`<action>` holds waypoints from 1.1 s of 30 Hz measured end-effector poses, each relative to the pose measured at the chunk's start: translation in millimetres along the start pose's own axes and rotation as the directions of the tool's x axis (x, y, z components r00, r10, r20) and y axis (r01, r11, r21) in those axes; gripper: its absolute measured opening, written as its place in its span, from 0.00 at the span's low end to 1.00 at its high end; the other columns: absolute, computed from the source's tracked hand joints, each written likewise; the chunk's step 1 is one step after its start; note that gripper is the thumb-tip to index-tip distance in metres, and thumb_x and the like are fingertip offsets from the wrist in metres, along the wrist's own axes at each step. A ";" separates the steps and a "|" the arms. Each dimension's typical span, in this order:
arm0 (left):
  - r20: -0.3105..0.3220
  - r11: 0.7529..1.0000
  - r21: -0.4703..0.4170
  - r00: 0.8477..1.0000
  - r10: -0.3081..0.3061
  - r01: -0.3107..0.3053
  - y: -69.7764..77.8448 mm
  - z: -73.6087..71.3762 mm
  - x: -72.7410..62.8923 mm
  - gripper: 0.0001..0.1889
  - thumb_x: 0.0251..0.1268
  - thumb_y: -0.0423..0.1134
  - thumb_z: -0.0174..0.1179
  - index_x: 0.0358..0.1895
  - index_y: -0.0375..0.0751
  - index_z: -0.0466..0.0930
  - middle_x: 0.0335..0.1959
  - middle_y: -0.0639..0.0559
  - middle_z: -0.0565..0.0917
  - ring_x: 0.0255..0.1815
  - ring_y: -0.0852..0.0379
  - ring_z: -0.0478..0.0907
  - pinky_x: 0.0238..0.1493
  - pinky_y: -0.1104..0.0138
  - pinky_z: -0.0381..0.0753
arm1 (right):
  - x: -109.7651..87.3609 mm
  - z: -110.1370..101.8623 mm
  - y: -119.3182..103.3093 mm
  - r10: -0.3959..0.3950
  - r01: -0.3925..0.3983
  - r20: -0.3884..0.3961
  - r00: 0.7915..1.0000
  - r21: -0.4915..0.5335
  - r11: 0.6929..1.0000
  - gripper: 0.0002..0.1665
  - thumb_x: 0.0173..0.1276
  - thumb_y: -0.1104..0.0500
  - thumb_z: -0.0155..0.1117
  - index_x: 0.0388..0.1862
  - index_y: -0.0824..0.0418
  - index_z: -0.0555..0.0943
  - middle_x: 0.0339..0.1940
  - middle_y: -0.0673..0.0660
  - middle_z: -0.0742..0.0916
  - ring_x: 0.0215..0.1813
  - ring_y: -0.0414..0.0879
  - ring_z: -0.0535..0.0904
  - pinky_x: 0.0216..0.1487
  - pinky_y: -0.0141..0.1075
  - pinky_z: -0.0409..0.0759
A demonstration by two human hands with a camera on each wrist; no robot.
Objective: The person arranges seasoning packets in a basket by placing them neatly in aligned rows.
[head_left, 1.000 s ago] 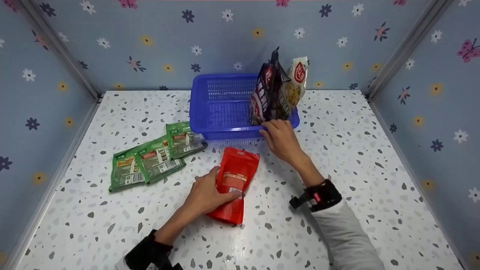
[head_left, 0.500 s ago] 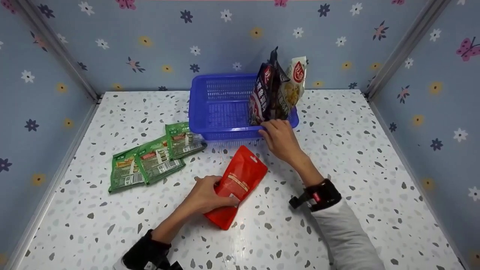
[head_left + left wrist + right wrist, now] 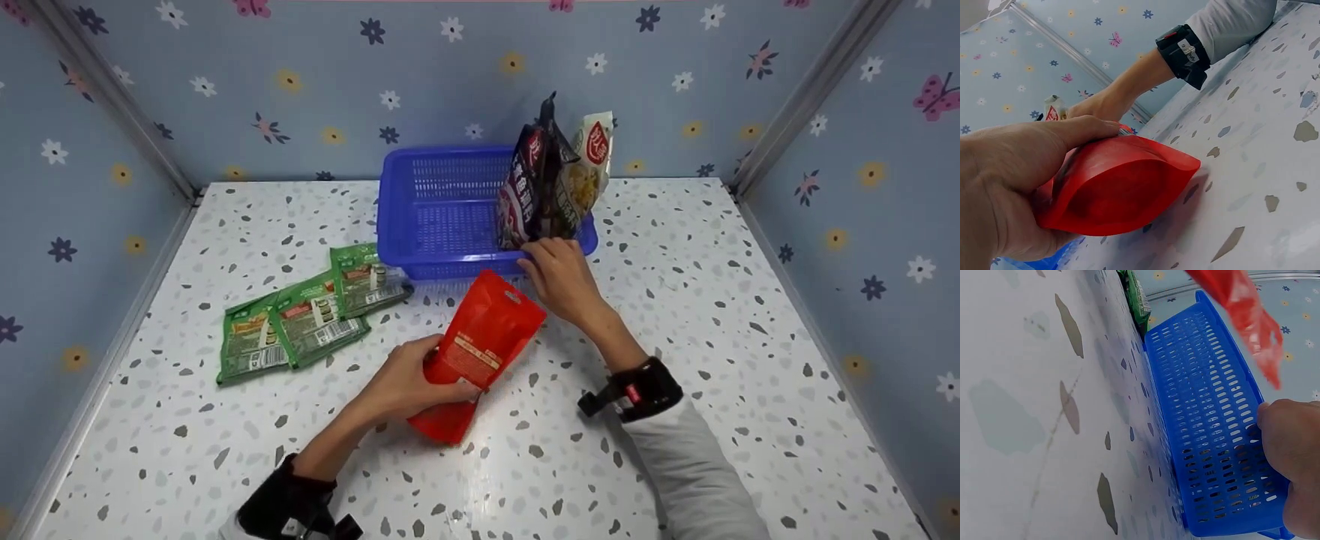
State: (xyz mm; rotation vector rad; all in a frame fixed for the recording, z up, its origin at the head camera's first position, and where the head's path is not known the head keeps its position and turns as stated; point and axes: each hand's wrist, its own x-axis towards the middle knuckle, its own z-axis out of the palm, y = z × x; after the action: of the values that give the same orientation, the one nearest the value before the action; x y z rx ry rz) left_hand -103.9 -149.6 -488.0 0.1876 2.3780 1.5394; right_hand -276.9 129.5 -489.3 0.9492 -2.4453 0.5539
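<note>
Red pouch (image 3: 486,334) gripped in the left hand (image 3: 406,382); at its two o'clock, the right hand (image 3: 564,281) holds the blue basket (image 3: 454,260) by its rim.

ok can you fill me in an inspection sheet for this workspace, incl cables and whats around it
Surface: white speckled tabletop, dark and grey flecks.
Job's things: red pouch, tilted, top end near the blue basket; a dark packet and a light-topped packet stand at the basket's right end; three green packets lie overlapping to the left.
Clutter: nothing seen.
Grips: left grip holds the red pouch; right grip holds the basket's front rim; black wrist straps on both wrists.
Cables: nothing seen.
Surroundings: blue walls with flowers and butterflies at the back and both sides.
</note>
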 end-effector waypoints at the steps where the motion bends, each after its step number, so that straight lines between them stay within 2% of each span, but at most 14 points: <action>1: -0.006 1.000 -0.025 1.000 0.016 -0.017 1.6 -1.3 1.1 0.31 0.62 0.54 0.85 0.64 0.47 0.85 0.51 0.48 0.93 0.47 0.52 0.91 0.50 0.58 0.93 | -0.2 0.0 0.4 -0.005 0.005 -0.006 1.000 0.005 1.000 0.18 0.90 0.52 0.62 0.60 0.65 0.89 0.51 0.64 0.93 0.55 0.64 0.88 0.57 0.57 0.82; 5: -0.031 0.988 -0.116 0.994 0.101 -0.104 11.2 -6.2 7.1 0.32 0.63 0.52 0.85 0.68 0.49 0.85 0.56 0.49 0.93 0.52 0.49 0.92 0.57 0.54 0.95 | -0.1 -1.1 1.4 -0.020 0.020 -0.005 1.000 -0.019 1.000 0.15 0.87 0.56 0.65 0.59 0.65 0.89 0.52 0.64 0.93 0.56 0.64 0.89 0.58 0.58 0.83; 10: -0.089 0.962 -0.173 0.976 0.200 -0.213 28.8 -8.1 16.2 0.30 0.64 0.48 0.85 0.68 0.50 0.87 0.58 0.51 0.94 0.56 0.49 0.92 0.60 0.53 0.94 | 1.4 -3.0 1.1 0.071 -0.066 0.101 0.992 -0.050 0.997 0.13 0.84 0.58 0.66 0.59 0.62 0.89 0.56 0.63 0.93 0.61 0.62 0.86 0.65 0.57 0.81; 14: -0.136 0.925 -0.226 0.950 0.281 -0.306 44.1 -5.5 25.7 0.28 0.67 0.44 0.83 0.69 0.49 0.85 0.59 0.51 0.93 0.59 0.49 0.92 0.64 0.53 0.94 | 0.9 -2.3 1.3 0.111 -0.104 0.140 0.984 -0.052 0.993 0.15 0.86 0.57 0.63 0.61 0.63 0.88 0.60 0.63 0.92 0.67 0.62 0.85 0.70 0.56 0.79; 16: -0.159 0.900 -0.252 0.933 0.324 -0.355 51.9 -3.4 31.1 0.29 0.69 0.42 0.82 0.71 0.49 0.83 0.61 0.50 0.92 0.61 0.48 0.92 0.66 0.52 0.93 | 0.4 -1.3 1.8 0.091 -0.085 0.117 0.989 -0.049 0.995 0.15 0.86 0.57 0.63 0.62 0.62 0.87 0.60 0.63 0.92 0.67 0.62 0.85 0.69 0.57 0.79; 19: -0.199 0.868 -0.270 0.906 0.373 -0.417 61.2 -0.3 38.9 0.30 0.71 0.40 0.80 0.73 0.47 0.80 0.63 0.49 0.91 0.63 0.48 0.90 0.68 0.51 0.92 | -0.1 0.2 2.6 0.051 -0.049 0.059 0.997 -0.033 0.998 0.13 0.86 0.58 0.64 0.59 0.61 0.88 0.56 0.63 0.92 0.61 0.62 0.87 0.65 0.58 0.81; 22: -0.244 0.848 -0.273 0.885 0.395 -0.454 68.7 2.1 44.5 0.32 0.70 0.38 0.80 0.75 0.45 0.79 0.64 0.49 0.90 0.64 0.48 0.90 0.68 0.51 0.92 | 0.4 0.6 2.4 0.036 -0.035 0.033 0.999 -0.026 0.999 0.11 0.85 0.59 0.65 0.58 0.62 0.88 0.54 0.63 0.93 0.57 0.62 0.88 0.63 0.58 0.82; 27: -0.302 0.833 -0.262 0.861 0.409 -0.487 76.2 2.8 50.3 0.35 0.69 0.38 0.81 0.76 0.42 0.77 0.65 0.48 0.90 0.64 0.48 0.90 0.68 0.50 0.92 | 1.0 -0.7 0.6 0.077 -0.075 0.081 0.994 -0.025 0.997 0.14 0.89 0.56 0.62 0.64 0.60 0.86 0.59 0.61 0.93 0.59 0.61 0.87 0.68 0.56 0.82; 33: -0.328 0.823 -0.259 0.848 0.417 -0.505 74.9 2.1 52.3 0.35 0.68 0.37 0.82 0.76 0.42 0.77 0.66 0.49 0.90 0.65 0.49 0.89 0.69 0.51 0.92 | 0.7 -1.6 0.9 0.077 -0.076 0.096 0.992 -0.015 0.997 0.14 0.90 0.56 0.62 0.65 0.59 0.85 0.61 0.60 0.93 0.61 0.61 0.87 0.70 0.56 0.82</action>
State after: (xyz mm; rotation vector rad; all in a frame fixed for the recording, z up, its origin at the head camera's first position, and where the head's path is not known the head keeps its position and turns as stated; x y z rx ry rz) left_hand -156.7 -102.4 -430.2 0.5604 2.3110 2.3023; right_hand -277.5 130.6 -487.8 0.9007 -2.5770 0.5312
